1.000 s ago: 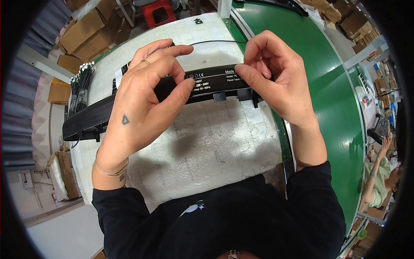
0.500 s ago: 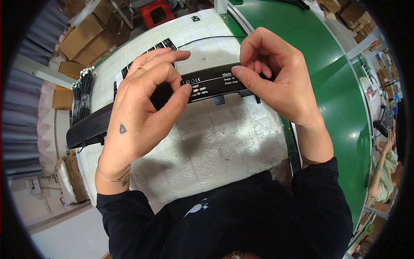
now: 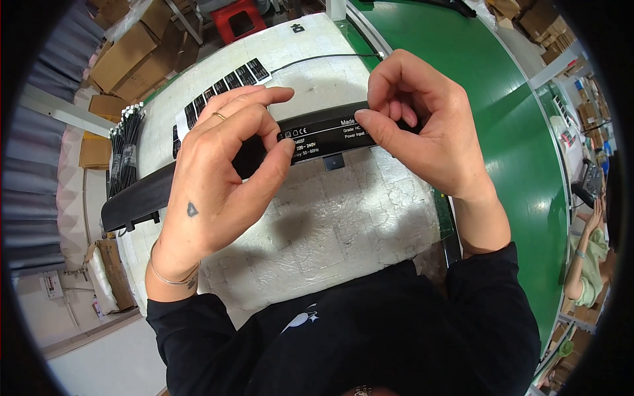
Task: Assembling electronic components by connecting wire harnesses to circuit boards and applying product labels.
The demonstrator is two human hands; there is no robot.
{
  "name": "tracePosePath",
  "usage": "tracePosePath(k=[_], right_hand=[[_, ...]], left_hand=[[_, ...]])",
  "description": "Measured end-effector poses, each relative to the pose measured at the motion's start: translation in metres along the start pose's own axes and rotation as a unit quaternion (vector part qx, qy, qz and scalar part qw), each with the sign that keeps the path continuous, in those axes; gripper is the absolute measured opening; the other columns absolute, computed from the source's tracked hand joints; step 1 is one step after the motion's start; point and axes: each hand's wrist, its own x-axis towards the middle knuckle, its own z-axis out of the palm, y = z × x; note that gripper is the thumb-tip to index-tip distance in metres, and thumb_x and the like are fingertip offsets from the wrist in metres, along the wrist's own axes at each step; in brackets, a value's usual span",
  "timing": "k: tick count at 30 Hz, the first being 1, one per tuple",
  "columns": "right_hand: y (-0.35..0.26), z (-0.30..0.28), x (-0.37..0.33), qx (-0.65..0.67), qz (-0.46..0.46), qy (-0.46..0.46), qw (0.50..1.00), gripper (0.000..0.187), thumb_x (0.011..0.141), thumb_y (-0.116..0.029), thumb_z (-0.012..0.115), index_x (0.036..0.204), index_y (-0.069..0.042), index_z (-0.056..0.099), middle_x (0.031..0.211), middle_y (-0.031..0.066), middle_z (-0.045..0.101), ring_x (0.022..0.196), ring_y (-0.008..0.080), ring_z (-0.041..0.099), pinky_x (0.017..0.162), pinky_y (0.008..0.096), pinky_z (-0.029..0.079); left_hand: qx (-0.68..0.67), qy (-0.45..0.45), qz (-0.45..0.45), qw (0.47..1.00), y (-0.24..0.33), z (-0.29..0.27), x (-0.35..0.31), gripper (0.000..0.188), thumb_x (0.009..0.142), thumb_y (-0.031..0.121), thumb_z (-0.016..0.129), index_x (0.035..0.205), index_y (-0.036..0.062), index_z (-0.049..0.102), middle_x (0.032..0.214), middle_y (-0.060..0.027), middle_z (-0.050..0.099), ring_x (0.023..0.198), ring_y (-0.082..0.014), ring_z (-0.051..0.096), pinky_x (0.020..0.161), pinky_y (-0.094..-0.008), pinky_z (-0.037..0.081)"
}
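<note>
Both hands are over the black bar (image 3: 142, 191), each with thumb and forefinger drawn together at a black label (image 3: 323, 135). Left hand (image 3: 228, 165) pinches the label's left end, other fingers loosely extended above the bar. Right hand (image 3: 426, 125) pinches the label's right end, other fingers curled in; its thumb covers some of the printing. Label runs along the bar's top face, between the two hands, white print facing up. Can't tell if it is stuck down or just held against the bar.

Bar lies crosswise on a white padded surface (image 3: 343, 218), left end sticking out past the left hand, right end hidden by the right hand. Small dark tab (image 3: 334, 162) shows on the bar's near edge, below the label.

Beyond the bar: sheet of labels (image 3: 228, 84), black on white, partly covered by the left hand; thin black cable (image 3: 317, 61); farther off, red stool (image 3: 239, 21). Just past the bar's left end: upright bundle of black cables (image 3: 123, 148) with white tips; cardboard boxes (image 3: 135, 56) farther back. Right of the bar: green table (image 3: 508, 165), and well beyond it a co-worker (image 3: 584, 270) in light green. Ring on left hand, bracelet (image 3: 173, 280) at left wrist.
</note>
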Motion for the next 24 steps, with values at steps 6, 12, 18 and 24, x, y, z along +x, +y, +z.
tracePosePath(k=[6,12,18,24], right_hand=[[-0.0003,0.0018,-0.0017,-0.006,-0.006,0.004,1.0,0.018,0.077,0.005,0.068,0.084,-0.005,0.054,0.076,-0.0057,0.05,0.064,0.0005,0.039,0.056,0.017,0.03],[-0.0017,0.0019,-0.0031,-0.017,-0.017,0.006,1.0,0.018,0.077,0.005,0.068,0.083,-0.005,0.054,0.076,-0.0058,0.05,0.064,0.0009,0.039,0.055,0.0173,0.03],[-0.0019,0.0017,-0.0042,-0.03,-0.024,0.008,0.999,0.018,0.077,0.004,0.069,0.083,-0.005,0.054,0.075,-0.006,0.05,0.063,0.0014,0.039,0.055,0.0176,0.03],[-0.0034,0.0017,-0.0029,-0.033,-0.024,0.02,0.999,0.015,0.073,0.001,0.067,0.082,-0.004,0.056,0.069,-0.0001,0.056,0.059,0.01,0.049,0.054,0.0239,0.041]], left_hand=[[-0.012,0.013,-0.007,1.0,0.0012,0.0024,-0.0027,0.014,0.075,0.002,0.065,0.072,-0.0006,0.052,0.1,-0.0168,0.067,0.106,-0.034,0.058,0.097,-0.0406,0.042],[-0.007,0.006,-0.008,1.0,0.0042,0.0015,-0.0026,0.014,0.075,0.002,0.065,0.071,-0.0005,0.052,0.095,-0.0163,0.067,0.104,-0.0337,0.059,0.099,-0.0407,0.041],[-0.002,0.009,-0.007,1.0,0.0029,0.0029,-0.0032,0.015,0.074,0.003,0.065,0.071,-0.0006,0.051,0.096,-0.0167,0.067,0.101,-0.0334,0.06,0.1,-0.0409,0.04],[0.004,0.018,-0.003,1.0,0.0018,0.0036,-0.0038,0.015,0.074,0.004,0.065,0.071,-0.0004,0.051,0.097,-0.0163,0.068,0.1,-0.0334,0.06,0.1,-0.0411,0.04]])
